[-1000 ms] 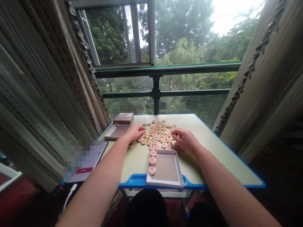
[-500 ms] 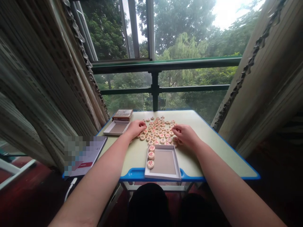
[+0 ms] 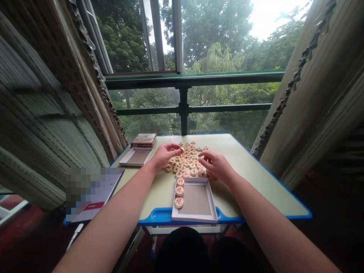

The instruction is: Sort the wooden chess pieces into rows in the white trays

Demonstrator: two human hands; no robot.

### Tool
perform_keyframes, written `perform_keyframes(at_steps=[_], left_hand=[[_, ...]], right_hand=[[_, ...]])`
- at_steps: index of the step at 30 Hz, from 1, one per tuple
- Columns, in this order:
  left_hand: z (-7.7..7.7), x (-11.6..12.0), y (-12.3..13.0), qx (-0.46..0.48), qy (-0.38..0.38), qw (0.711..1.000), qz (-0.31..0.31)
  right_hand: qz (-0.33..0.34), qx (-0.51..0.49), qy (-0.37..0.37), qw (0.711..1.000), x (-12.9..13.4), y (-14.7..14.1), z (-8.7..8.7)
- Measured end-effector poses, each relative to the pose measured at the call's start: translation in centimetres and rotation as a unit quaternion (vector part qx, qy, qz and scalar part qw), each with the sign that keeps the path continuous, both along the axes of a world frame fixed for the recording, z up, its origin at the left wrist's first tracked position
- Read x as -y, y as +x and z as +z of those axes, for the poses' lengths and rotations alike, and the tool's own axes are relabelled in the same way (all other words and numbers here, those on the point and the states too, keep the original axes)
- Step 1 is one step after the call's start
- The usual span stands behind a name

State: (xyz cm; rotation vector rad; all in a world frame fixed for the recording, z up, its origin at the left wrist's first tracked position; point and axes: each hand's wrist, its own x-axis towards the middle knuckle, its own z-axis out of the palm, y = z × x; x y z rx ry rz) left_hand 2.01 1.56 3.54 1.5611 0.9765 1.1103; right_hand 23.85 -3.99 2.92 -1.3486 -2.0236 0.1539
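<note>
Many round wooden chess pieces (image 3: 186,163) with red or black characters lie spread on the pale table (image 3: 241,182). My left hand (image 3: 167,154) is over their left side, thumb and fingers pinched on a piece (image 3: 181,150). At the right side of the spread is my right hand (image 3: 213,163), its fingers curled and slightly apart just over the pieces; nothing shows between them. Nearest me, a shallow white tray (image 3: 212,201) holds three red-marked pieces (image 3: 179,191) in a column along its left side.
Back left stands a brown box (image 3: 144,139), with a second shallow tray (image 3: 136,156) before it. A partly blurred flat device (image 3: 108,185) lies at the left edge, with a white cable (image 3: 74,236). Curtains flank the window.
My left hand has moved right and now holds a piece raised over the others. My right hand has shifted left, further over the spread. The view has shifted slightly.
</note>
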Motion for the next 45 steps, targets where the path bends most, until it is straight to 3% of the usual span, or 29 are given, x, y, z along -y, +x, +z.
perform_keyframes(at_steps=[4,11,13,16,18,20,27,31,34,36,38,41,45], left_hand=[[0.4,0.8,0.8,0.031,-0.038,0.994,-0.098],[0.5,1.3,1.2,-0.012,-0.061,0.99,-0.126],[0.4,0.8,0.8,-0.036,-0.043,0.995,-0.083],[0.1,-0.7,-0.6,-0.113,-0.007,0.991,0.07],[-0.4,-1.9,-1.9,-0.196,0.043,0.962,0.187],[-1.0,-2.8,-3.1,-0.279,0.086,0.923,0.25],[-2.6,-3.7,-3.9,-0.414,0.048,0.888,0.196],[-2.1,-3.1,-2.8,-0.46,0.126,0.859,0.186],[-1.9,-2.1,-1.4,-0.449,0.219,0.861,0.098],[-2.0,-1.4,-0.3,-0.443,0.244,0.862,0.019],[-2.2,-0.8,0.5,-0.449,0.242,0.86,-0.017],[-2.3,-0.4,1.1,-0.462,0.221,0.858,-0.024],[-2.1,-0.5,0.8,-0.498,0.214,0.84,0.02]], right_hand=[[0.048,-0.018,0.016,0.999,0.4,-1.2,-0.2],[0.041,0.009,0.028,0.999,0.4,-1.3,-0.7],[0.031,0.03,0.012,0.999,0.3,-1.1,-0.7],[-0.001,0.064,-0.01,0.998,-0.1,-0.6,-0.7],[-0.029,0.083,-0.01,0.996,-0.4,-0.2,-0.6],[-0.054,0.097,-0.011,0.994,-0.6,0.1,-0.6],[-0.002,0.111,-0.046,0.993,-0.7,0.0,-0.9],[-0.033,0.109,-0.04,0.993,-0.8,0.2,-1.1],[-0.062,0.114,-0.046,0.99,-0.9,0.5,-1.1],[-0.055,0.122,-0.049,0.99,-0.9,0.6,-1.1],[-0.042,0.121,-0.046,0.991,-1.0,0.6,-1.1],[-0.039,0.114,-0.043,0.992,-1.0,0.6,-1.2],[-0.043,0.12,-0.043,0.991,-1.1,0.6,-1.1]])
